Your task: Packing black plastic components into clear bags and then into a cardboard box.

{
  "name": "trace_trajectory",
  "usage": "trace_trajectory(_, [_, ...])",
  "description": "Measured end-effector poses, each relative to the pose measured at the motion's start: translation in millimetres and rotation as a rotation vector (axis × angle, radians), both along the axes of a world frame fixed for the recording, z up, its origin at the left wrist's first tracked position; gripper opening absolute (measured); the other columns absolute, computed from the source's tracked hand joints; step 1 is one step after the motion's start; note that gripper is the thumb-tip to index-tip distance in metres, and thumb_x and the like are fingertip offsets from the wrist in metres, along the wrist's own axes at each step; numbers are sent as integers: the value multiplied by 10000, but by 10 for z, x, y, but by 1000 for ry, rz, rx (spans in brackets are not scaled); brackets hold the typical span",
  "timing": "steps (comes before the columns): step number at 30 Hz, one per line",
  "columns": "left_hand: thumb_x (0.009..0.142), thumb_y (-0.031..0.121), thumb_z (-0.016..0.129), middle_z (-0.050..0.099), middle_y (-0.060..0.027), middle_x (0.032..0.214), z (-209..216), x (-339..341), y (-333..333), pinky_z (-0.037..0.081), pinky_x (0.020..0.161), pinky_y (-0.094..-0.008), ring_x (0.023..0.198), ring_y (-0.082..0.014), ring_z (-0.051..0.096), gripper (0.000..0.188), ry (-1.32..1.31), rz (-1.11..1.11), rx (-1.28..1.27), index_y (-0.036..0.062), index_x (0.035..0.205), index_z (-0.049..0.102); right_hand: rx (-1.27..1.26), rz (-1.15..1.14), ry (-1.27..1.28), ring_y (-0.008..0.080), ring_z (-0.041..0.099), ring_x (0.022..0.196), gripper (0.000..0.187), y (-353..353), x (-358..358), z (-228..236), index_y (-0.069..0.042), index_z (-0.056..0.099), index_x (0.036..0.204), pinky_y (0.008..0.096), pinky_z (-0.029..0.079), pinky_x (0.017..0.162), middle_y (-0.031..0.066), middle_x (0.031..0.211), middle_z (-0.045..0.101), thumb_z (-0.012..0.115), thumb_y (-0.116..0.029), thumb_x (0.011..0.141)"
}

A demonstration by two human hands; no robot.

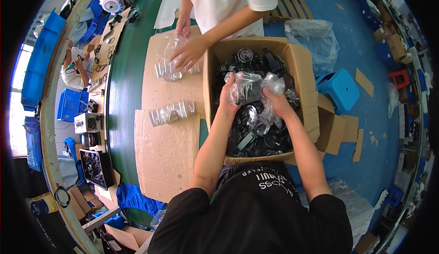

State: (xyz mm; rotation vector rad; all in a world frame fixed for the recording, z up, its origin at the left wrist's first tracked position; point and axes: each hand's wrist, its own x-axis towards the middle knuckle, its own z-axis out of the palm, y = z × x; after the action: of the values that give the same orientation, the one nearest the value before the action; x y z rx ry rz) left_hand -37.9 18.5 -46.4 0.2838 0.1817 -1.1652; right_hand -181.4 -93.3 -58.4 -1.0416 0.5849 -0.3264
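An open cardboard box (307, 87) serves as the landmark. A blue floor (372, 117) spreads to its right, and a green surface (124, 94) runs lengthwise to its left. Farther left, beyond the green surface, stands a long workbench (103, 64) with tools and small parts, where another person (75, 66) sits. At the box's far side stands a co-worker in a white shirt (231, 0). Flat cardboard sheets (164, 162) lie just left of the box; a blue stool (340, 89) stands near its right side. On the sheets rest clear molded plastic pieces (171, 113), the farther ones under the co-worker's hands (190, 53). Dark bagged items (270, 142) fill the box.

The wearer's forearms reach forward from the box's near side, converging over its opening. The left hand (229, 95) is closed against the left end of a clear-wrapped package (247, 88), thumb side up. The right hand (277, 99), opposite, is clamped on the gathered plastic at the package's right end. The package is held between both hands above the box's contents.
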Motion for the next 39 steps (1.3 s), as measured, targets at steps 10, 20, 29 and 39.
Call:
trace_trajectory(10, [916,327,509,566,-73,700,-680,102,213,409,446,-203,486,-114,480,339,-885,247,881,3,847,578,-1181,-280,283,316,558,558,138,-250,198,288,23,634,800,372,442,553,180,690,629,600,-108,773])
trace_trajectory(20, [801,294,612,455,-177,1260,-120,-153,367,356,980,-380,1158,-304,440,498,-1649,534,801,9,1189,488,-1666,68,607,412,547,581,207,-46,706,839,28,616,733,449,431,557,213,665,610,553,-165,772])
trace_trajectory(29, [635,181,784,472,-112,1237,254,224,395,379,947,-340,1138,-272,442,650,-1921,269,360,46,1193,479,-1051,283,219,170,526,561,311,65,853,883,30,618,806,328,439,545,101,672,620,549,-266,871])
trace_trajectory(39, [817,173,629,582,-36,935,104,423,353,414,689,-228,730,-91,471,351,-1349,-50,270,21,1117,529,-131,197,53,57,496,614,213,-589,390,727,-72,609,925,201,390,561,8,766,604,554,-274,886])
